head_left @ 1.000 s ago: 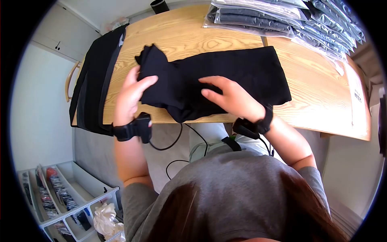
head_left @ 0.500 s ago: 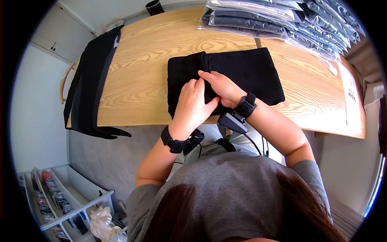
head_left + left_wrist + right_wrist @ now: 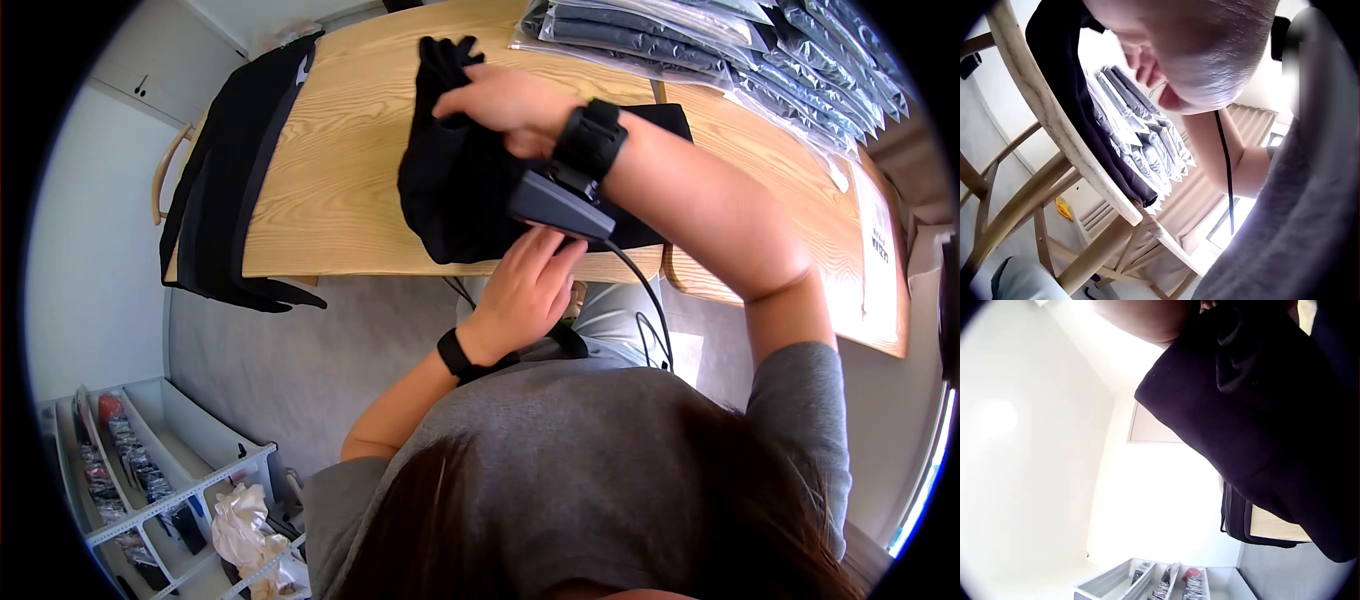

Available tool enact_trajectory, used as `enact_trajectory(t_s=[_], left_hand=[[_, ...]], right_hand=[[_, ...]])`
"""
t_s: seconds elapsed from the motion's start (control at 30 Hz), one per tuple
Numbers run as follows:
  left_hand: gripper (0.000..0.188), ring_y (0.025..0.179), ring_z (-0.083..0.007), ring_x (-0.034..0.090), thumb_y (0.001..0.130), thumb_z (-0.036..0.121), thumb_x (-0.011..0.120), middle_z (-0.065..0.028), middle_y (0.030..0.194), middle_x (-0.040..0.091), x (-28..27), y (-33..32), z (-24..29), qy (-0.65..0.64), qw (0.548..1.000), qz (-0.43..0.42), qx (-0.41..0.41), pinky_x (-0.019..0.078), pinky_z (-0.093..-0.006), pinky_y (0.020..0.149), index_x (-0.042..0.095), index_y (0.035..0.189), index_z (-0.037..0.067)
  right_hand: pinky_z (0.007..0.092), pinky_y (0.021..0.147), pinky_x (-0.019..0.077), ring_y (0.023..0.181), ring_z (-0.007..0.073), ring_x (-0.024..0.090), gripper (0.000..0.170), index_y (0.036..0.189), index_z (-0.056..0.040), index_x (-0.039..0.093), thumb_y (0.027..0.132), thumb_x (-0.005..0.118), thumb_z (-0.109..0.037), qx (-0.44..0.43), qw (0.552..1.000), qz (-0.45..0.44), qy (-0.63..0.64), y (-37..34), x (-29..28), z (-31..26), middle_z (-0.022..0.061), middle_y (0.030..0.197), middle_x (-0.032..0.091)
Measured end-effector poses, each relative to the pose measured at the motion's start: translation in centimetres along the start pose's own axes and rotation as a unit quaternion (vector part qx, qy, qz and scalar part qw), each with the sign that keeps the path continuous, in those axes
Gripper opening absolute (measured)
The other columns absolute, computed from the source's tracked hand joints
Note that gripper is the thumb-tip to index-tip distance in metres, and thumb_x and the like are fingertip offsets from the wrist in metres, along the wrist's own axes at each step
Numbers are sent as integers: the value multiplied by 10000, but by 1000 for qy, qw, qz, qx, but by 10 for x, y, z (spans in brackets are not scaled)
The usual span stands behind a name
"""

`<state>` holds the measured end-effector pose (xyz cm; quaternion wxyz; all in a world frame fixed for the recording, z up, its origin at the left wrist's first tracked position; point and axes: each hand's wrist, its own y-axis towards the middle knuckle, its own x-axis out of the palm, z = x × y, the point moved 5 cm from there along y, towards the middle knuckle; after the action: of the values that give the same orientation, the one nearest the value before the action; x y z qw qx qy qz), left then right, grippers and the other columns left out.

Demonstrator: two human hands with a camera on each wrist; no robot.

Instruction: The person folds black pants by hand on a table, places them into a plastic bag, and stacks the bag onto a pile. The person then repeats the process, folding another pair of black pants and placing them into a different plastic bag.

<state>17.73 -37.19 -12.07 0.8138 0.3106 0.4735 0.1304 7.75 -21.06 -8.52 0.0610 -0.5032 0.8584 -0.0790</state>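
A black folded garment (image 3: 450, 200) lies near the front edge of the wooden table, its left part bunched up and lifted. My right hand (image 3: 515, 105) grips the gathered cloth at the far left end, fingers bent around it. In the right wrist view the raised black cloth (image 3: 1247, 425) hangs below that hand. My left hand (image 3: 525, 290) is at the table's front edge, close to the garment's near side, its fingers loosely bent and fingertips partly hidden behind the right wrist's camera box (image 3: 560, 207).
More black garments (image 3: 225, 180) drape over the table's left end. Stacks of clear-bagged clothes (image 3: 640, 50) stand at the back right, beside a white printed sheet (image 3: 880, 240). A divided bin (image 3: 170, 500) with packets sits on the floor at lower left.
The garment lay flat under both hands half a second ago; now its left part is bunched and raised. My right hand has moved away from me, my left hand back toward the table edge.
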Motion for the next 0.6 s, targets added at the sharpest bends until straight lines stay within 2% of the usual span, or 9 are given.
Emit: enact_trajectory(t_s=[0.03,0.17,0.23,0.27,0.3,0.37,0.43,0.5,0.6], left_hand=[[385,1108,-393,484,763,77,595,-212,1199,492,7,4,-8,18,999,-8,-46,399,-459,949,529,1131,-16],[516,1219,-480,377,842,196,585,-306,1278,409,25,5,-45,90,967,-47,-232,318,-493,1038,403,1235,-85],[597,1253,-510,330,862,232,575,-356,1289,374,25,4,-47,138,964,-37,-226,305,-489,1053,340,1288,-113],[625,1266,-505,320,864,242,574,-365,1299,361,22,4,-48,163,959,-11,-234,304,-481,1057,319,1315,-107],[653,1279,-500,310,865,252,573,-374,1310,348,18,2,-48,186,952,13,-241,304,-472,1061,297,1342,-100],[683,1121,-419,519,857,285,591,-321,1294,438,14,-1,-50,166,945,1,-280,456,-446,920,298,1364,-67],[629,1177,-439,458,891,312,563,-335,1257,460,23,-12,-60,76,915,-81,-388,374,-465,1000,335,1322,-86],[506,1063,-406,538,881,306,582,-279,1135,561,24,-17,-57,188,948,10,-258,422,-465,931,480,1213,-62],[294,995,-382,560,827,207,634,-197,1088,599,23,-14,-51,206,967,15,-151,445,-457,865,631,1051,17]], right_hand=[[348,610,564,759,224,649,272,1062,72,538,828,606,-50,15,1000,-7,-20,-14,6,-26,138,895,644],[348,590,558,735,232,648,306,1067,99,530,815,620,-50,-3,997,-47,-60,-12,11,-59,150,908,646],[338,572,552,711,203,650,315,1103,72,534,831,607,-70,9,1000,0,18,-23,1,-68,145,947,652],[467,802,514,903,343,628,569,1260,158,405,878,574,-228,27,999,-14,-43,-20,-4,-70,276,1150,585],[432,684,539,821,289,641,527,1266,100,443,883,570,-238,92,993,-71,3,-35,-13,-74,227,1034,632],[273,541,472,639,176,548,239,909,16,553,868,644,-201,0,998,-45,48,-73,-38,-86,113,748,591],[343,547,514,733,184,625,447,1232,17,506,879,579,-248,17,969,48,-240,-104,-78,-77,129,907,641],[252,518,459,656,102,571,341,1142,-40,549,865,603,-232,-92,993,-18,-76,-91,-113,-16,46,843,623],[302,834,537,965,195,636,365,1233,7,490,874,548,-21,-3,980,19,199,-135,-130,34,124,1092,635]])
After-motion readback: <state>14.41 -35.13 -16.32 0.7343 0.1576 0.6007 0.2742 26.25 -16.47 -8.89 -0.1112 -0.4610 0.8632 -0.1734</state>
